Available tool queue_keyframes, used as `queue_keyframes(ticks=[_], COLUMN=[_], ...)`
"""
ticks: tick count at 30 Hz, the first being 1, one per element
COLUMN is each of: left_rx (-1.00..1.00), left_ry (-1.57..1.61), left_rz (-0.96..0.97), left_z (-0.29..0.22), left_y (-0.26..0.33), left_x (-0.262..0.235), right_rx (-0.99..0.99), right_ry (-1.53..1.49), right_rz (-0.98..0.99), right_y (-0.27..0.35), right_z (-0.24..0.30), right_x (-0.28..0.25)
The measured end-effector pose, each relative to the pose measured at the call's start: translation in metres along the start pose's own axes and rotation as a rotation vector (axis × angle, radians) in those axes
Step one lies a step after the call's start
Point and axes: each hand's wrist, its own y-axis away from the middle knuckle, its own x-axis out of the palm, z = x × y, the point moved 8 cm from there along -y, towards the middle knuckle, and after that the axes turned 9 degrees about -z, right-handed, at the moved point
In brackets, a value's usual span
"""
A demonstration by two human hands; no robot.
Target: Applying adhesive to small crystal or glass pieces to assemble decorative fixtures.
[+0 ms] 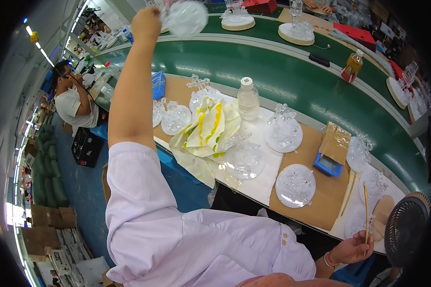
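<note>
My left arm reaches far across the bench to the upper edge of the view. There my left hand (147, 23) is closed by the rim of a clear round plate (187, 20), slightly blurred, held over the green belt. At the lower right, my right hand (353, 248) pinches a thin yellowish stick (366, 205) that points upward; its tip is too small to make out. Nearest to that hand are clear plastic pieces (357, 222) on the bench. Between my arms lie a clear disc with clear parts (295, 185) and another such disc (283, 135).
A crumpled yellow-and-white cloth (206, 128) and a clear bottle (248, 99) stand mid-bench. A blue box (328, 164), two thin sticks (348, 193) and a black fan (407, 229) are to the right. Beyond runs a green conveyor (201, 61); a co-worker (74, 103) sits at left.
</note>
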Motion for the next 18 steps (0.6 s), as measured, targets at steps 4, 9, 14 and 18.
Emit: queue_keyframes(ticks=[4, 9, 14, 18], left_rx=[-0.172, -0.123, -0.078, -0.04], left_ry=[-0.217, -0.282, -0.31, -0.371], left_rz=[0.233, 0.387, 0.621, 0.799], left_z=[0.07, 0.098, 0.095, 0.107], left_y=[0.067, 0.141, 0.183, 0.208], left_x=[0.028, 0.065, 0.097, 0.128], right_rx=[-0.069, -0.099, -0.096, -0.06], right_ry=[0.103, 0.093, 0.12, 0.048], right_rz=[0.011, 0.069, 0.095, 0.098], right_y=[0.007, 0.015, 0.019, 0.021], right_z=[0.01, 0.025, 0.032, 0.039], right_x=[0.003, 0.02, 0.027, 0.024])
